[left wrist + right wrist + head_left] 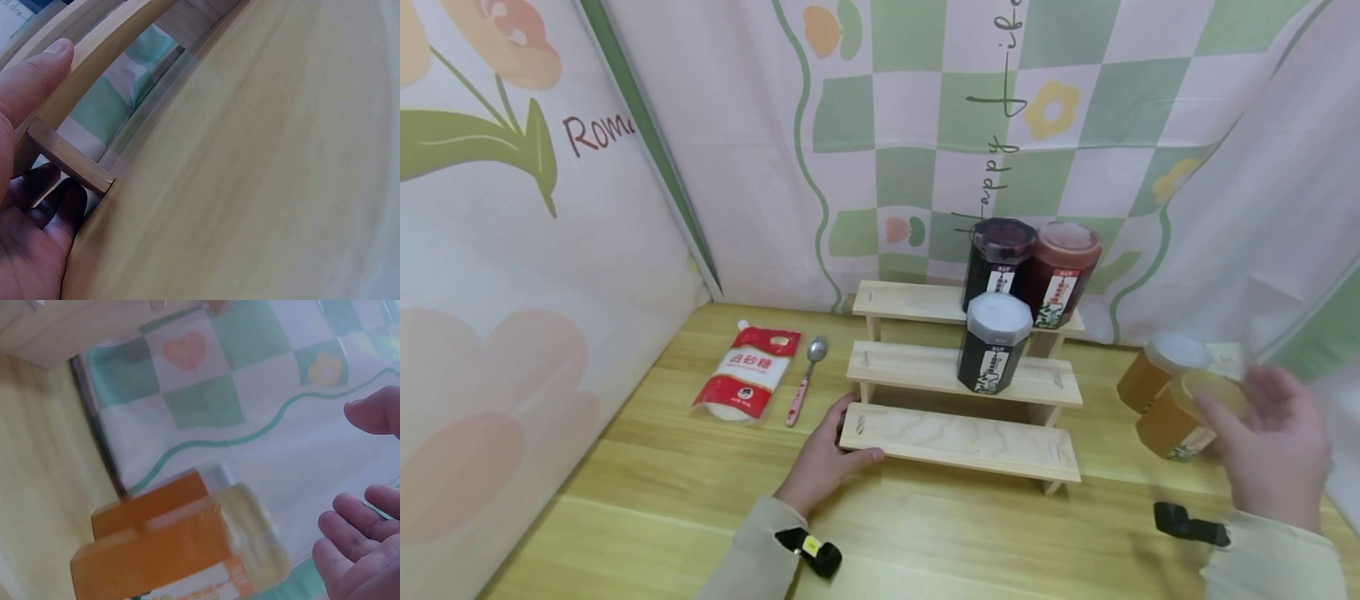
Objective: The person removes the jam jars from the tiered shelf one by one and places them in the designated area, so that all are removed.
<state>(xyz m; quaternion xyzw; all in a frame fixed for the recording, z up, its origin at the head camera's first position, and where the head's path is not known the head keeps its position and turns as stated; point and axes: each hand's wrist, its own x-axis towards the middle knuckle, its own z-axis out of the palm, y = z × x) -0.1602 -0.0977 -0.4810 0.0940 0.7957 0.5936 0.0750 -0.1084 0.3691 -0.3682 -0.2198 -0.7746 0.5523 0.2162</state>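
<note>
My left hand [823, 458] holds the left end of the lowest step of a three-tier wooden rack [958, 437]. In the left wrist view its thumb [47, 75] lies along the step's front edge, with the other fingers behind the leg. My right hand [1277, 442] is spread beside two jars of amber contents. The nearer jar [156, 556] has a yellowish lid, and the other jar [1157, 371] a whitish one. In the right wrist view, a gap shows between the fingers and the jars, and nothing is in the hand.
A dark jar [996, 237] and a red jar [1067, 258] stand on the rack's top tier. Another dark jar [992, 346] with a white lid is on the middle tier. Left of the rack lie a sugar bag [748, 375] and a pink-handled spoon [805, 387]. Patterned curtains [737, 167] border the table.
</note>
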